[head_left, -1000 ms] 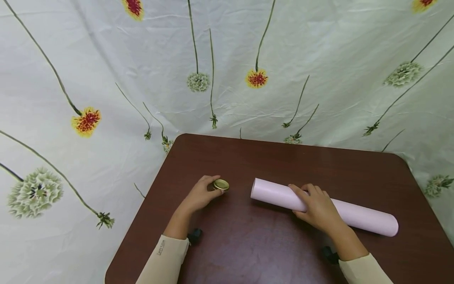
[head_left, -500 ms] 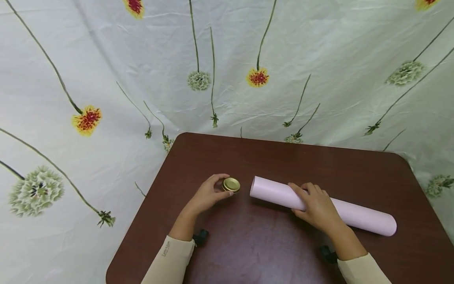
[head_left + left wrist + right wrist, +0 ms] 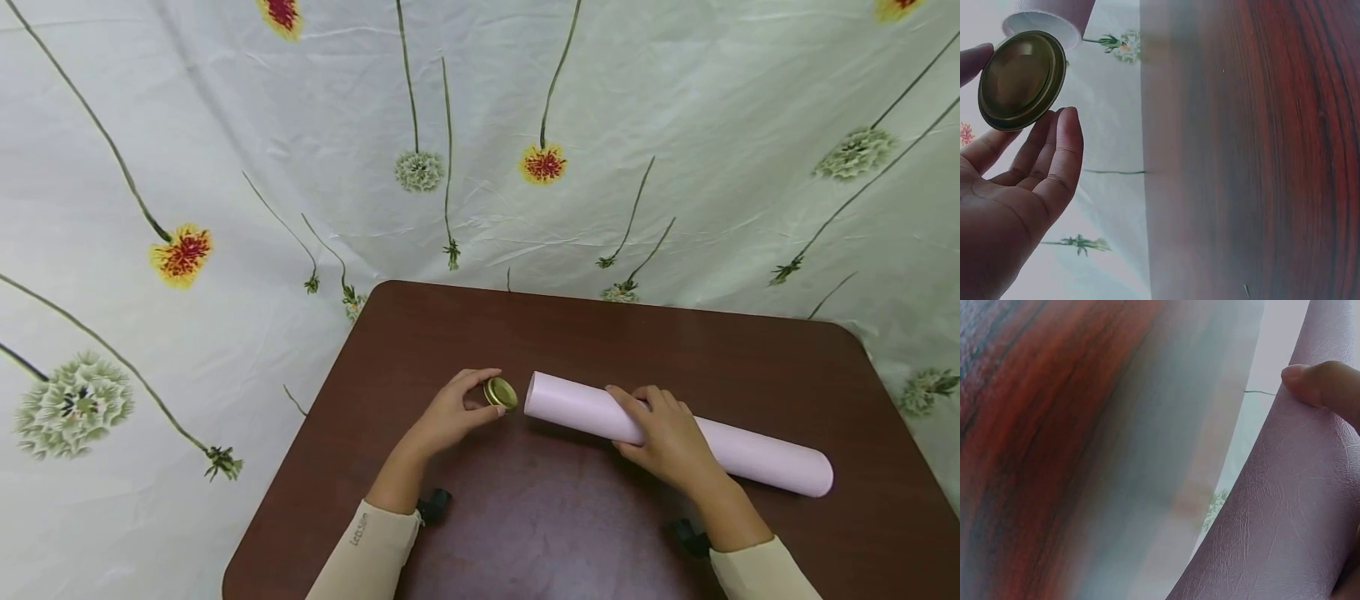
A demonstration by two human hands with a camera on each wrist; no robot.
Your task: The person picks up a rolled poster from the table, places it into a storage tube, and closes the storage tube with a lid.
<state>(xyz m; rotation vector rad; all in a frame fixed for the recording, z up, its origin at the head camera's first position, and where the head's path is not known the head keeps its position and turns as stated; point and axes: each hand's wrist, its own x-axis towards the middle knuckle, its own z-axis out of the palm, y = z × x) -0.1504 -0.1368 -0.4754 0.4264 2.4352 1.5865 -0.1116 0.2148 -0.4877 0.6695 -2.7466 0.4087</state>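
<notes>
A round gold lid [image 3: 500, 393] is pinched between thumb and fingers of the left hand [image 3: 448, 417], tilted beside the open left end of a pink tube [image 3: 765, 457]. In the left wrist view the lid [image 3: 1021, 80] shows its round face, held by the left hand [image 3: 1016, 194], with the tube's rim [image 3: 1072, 34] just behind it. The right hand [image 3: 671, 440] grips the tube around its middle from above. From the right wrist, the thumb of the right hand [image 3: 1329, 387] presses on the tube's textured surface [image 3: 1272, 506].
The dark red-brown table [image 3: 510, 517] has rounded corners at its far edge. Behind it and at the left hangs a pale cloth [image 3: 315, 108] printed with flowers. A dark device [image 3: 435, 506] sits at the left wrist and another [image 3: 691, 537] at the right.
The left hand has moved right with the lid, closer to the tube's left end, and the lid has tipped toward that end. The right hand and tube have shifted slightly left.
</notes>
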